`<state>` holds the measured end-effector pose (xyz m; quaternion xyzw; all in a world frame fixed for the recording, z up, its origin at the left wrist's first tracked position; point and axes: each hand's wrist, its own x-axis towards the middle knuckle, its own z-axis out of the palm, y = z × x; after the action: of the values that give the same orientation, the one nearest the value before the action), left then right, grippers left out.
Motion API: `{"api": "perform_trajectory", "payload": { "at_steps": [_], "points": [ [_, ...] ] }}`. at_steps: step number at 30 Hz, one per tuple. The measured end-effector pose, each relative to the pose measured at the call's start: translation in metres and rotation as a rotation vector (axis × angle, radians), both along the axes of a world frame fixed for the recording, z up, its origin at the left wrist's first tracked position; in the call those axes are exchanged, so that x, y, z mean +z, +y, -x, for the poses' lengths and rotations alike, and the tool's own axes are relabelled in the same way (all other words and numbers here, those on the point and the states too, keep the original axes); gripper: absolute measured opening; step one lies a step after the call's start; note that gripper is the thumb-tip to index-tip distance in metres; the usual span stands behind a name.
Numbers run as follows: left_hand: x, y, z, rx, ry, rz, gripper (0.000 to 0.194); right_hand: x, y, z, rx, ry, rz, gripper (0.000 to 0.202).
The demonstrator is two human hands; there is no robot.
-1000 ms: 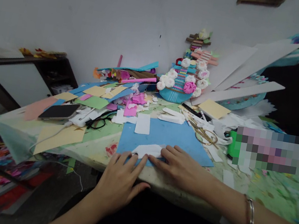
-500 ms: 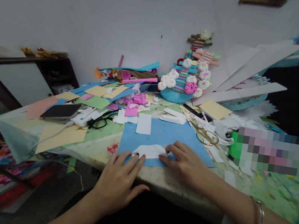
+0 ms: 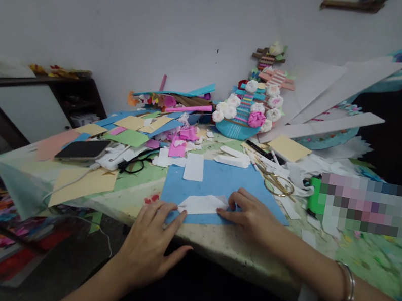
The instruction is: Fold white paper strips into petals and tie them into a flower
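Note:
A folded strip of white paper (image 3: 201, 204) with pointed ends lies on a sheet of blue paper (image 3: 215, 177) at the table's front edge. My left hand (image 3: 150, 237) is open, palm down, its index fingertip at the strip's left end and its thumb held apart. At the strip's right end, my right hand (image 3: 252, 215) has its fingers curled and closed on the paper. A white paper rectangle (image 3: 194, 167) rests on the blue sheet's upper left, and folded white strips (image 3: 232, 157) lie along its far edge.
Gold-handled scissors (image 3: 279, 184) and a black pen (image 3: 256, 148) lie right of the blue sheet. A phone (image 3: 82, 149), black-framed glasses (image 3: 137, 164) and coloured paper scraps are on the left. A blue paper boat with flowers (image 3: 240, 121) stands against the wall.
My left hand has slid left and slightly down along the strip toward its left end. The right hand has shifted slightly right, still at the paper's right end.

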<state>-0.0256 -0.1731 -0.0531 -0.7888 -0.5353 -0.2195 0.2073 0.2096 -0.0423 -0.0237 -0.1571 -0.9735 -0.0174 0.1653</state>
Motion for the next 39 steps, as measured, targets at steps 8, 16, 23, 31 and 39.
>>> {"api": "perform_trajectory", "payload": {
  "at_steps": [8, 16, 23, 31, 39],
  "points": [
    [0.005, 0.003, 0.01, -0.027, -0.198, 0.082, 0.037, -0.001, 0.002, -0.003, -0.034, 0.041, 0.183, 0.032],
    [-0.002, 0.007, 0.016, -0.051, -0.315, 0.054, 0.033, -0.007, 0.009, -0.008, -0.01, 0.097, 0.292, 0.039],
    [0.006, 0.005, 0.009, -0.07, -0.14, -0.083, 0.027, 0.0, 0.005, -0.006, -0.023, 0.082, 0.306, 0.035],
    [0.014, 0.005, -0.005, -0.075, 0.017, -0.171, 0.022, 0.016, -0.002, -0.003, -0.012, -0.106, 0.049, 0.028],
    [0.009, 0.016, 0.004, -0.166, -0.31, -0.054, 0.016, 0.014, 0.009, -0.011, -0.091, 0.205, 0.611, 0.036]
  ]
}}
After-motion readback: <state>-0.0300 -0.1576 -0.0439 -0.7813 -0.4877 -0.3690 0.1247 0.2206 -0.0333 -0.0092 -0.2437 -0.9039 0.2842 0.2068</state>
